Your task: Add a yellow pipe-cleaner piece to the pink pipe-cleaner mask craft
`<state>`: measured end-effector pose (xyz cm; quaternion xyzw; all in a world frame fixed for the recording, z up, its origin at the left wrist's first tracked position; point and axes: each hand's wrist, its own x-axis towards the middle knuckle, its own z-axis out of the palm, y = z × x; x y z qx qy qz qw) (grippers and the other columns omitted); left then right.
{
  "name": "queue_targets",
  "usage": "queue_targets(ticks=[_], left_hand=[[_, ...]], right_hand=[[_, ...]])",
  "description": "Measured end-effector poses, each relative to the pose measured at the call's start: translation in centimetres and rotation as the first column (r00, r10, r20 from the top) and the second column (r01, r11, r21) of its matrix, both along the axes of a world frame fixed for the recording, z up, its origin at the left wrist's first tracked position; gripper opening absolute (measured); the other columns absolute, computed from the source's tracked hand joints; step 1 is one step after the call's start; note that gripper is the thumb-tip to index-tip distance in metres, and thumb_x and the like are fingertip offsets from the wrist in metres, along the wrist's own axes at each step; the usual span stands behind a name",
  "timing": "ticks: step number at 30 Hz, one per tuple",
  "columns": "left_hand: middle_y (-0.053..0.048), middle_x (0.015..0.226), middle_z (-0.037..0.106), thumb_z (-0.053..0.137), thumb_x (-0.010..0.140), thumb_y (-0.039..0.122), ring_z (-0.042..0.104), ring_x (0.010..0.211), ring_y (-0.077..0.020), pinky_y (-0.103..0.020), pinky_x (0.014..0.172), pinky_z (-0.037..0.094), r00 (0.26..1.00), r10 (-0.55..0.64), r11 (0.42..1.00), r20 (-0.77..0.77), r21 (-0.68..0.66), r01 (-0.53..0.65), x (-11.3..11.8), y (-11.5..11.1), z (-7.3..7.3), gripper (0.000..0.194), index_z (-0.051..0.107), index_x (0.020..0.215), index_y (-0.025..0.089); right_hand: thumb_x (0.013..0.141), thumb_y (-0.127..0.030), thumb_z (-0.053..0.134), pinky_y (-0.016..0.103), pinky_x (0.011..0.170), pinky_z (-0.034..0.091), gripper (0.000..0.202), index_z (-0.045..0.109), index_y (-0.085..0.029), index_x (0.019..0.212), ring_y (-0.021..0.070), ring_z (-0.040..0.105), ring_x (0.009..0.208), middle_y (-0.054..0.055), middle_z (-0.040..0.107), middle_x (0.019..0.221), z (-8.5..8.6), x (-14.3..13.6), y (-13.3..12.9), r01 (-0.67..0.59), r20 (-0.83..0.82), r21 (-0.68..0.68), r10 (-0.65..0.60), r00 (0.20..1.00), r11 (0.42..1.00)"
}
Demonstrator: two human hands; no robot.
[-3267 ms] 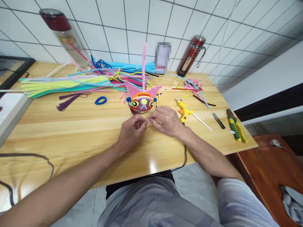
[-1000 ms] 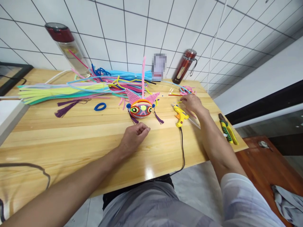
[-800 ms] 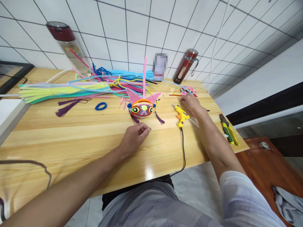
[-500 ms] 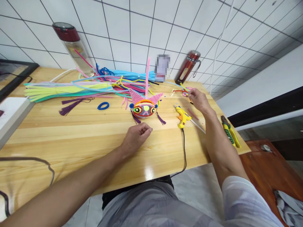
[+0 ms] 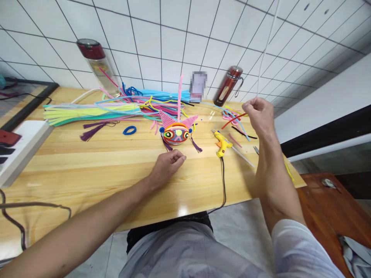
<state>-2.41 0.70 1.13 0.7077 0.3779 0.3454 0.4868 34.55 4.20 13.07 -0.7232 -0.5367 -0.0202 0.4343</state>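
Observation:
In the middle of the wooden table stands a fish-like figure (image 5: 176,133) made of pipe cleaners, with pink ears, round eyes and purple tassels. My left hand (image 5: 169,165) rests curled on the tabletop just in front of it, with nothing visible in the fingers. At the right, my right hand (image 5: 259,116) is raised over the table, fingers pinched on a red pipe cleaner (image 5: 233,121) that slants down to the left. Below that piece lie pink and blue pipe cleaner scraps (image 5: 242,125) and a black one. A yellow glue gun (image 5: 222,144) lies between my hands.
Bundled pipe cleaners (image 5: 92,112) spread along the back left, near a purple tassel (image 5: 94,130) and a blue ring (image 5: 129,130). A glass bottle (image 5: 100,71) and a red flask (image 5: 227,87) stand by the tiled wall. A white power strip (image 5: 26,144) sits left. Pliers lie partly behind my right arm.
My right hand has lifted and moved right from the scraps, drawing the red pipe cleaner with it. My left hand stays in place. The view has shifted slightly.

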Motion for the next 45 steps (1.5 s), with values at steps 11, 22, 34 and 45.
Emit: queue_targets(ticks=[11,22,34,45], left_hand=[[0.004,0.061,0.056,0.062,0.089,0.041,0.047,0.057,-0.0107,-0.024,0.056,0.037,1.0,-0.011,0.999,0.012,0.035,0.011,0.0,0.1,0.1,0.027,0.065,0.074,0.019],[0.005,0.061,0.056,0.063,0.093,0.034,0.046,0.055,-0.0098,-0.023,0.055,0.038,0.997,-0.004,0.989,0.081,0.148,-0.008,0.0,-0.9,0.1,0.019,0.068,0.081,0.019],[0.001,0.075,0.064,0.06,0.101,0.023,0.056,0.065,-0.0117,-0.024,0.067,0.045,0.998,-0.055,0.836,0.032,0.548,0.029,-0.3,-1.1,-0.3,0.015,0.067,0.088,0.02],[0.0,0.078,0.069,0.059,0.1,0.017,0.063,0.068,-0.0109,-0.022,0.066,0.046,0.98,-0.195,0.806,-0.026,0.565,0.176,-0.1,-1.8,-0.1,0.015,0.065,0.087,0.02]], right_hand=[[0.074,-0.024,0.071,0.032,0.064,0.047,0.014,0.062,-0.022,0.063,0.0182,0.057,0.061,0.0,0.06,0.056,0.5,0.1,2.0,0.084,-0.133,-0.221,-0.116,0.984,0.972],[0.079,-0.047,0.08,0.026,0.056,0.038,0.03,0.067,-0.02,0.076,0.0114,0.047,0.059,-0.003,0.057,0.065,0.8,-10.8,-7.0,-0.537,-0.396,-0.245,0.423,0.815,0.807],[0.088,-0.053,0.072,0.029,0.065,0.041,0.033,0.072,-0.021,0.082,0.0138,0.054,0.065,-0.001,0.066,0.073,-4.3,-17.3,-8.7,-0.653,-0.43,-0.369,0.501,0.751,0.662],[0.092,-0.034,0.066,0.034,0.076,0.047,0.018,0.08,-0.022,0.094,0.0241,0.07,0.085,0.007,0.08,0.094,-3.2,-8.0,-6.6,0.002,0.3,-0.536,0.189,0.935,0.844]])
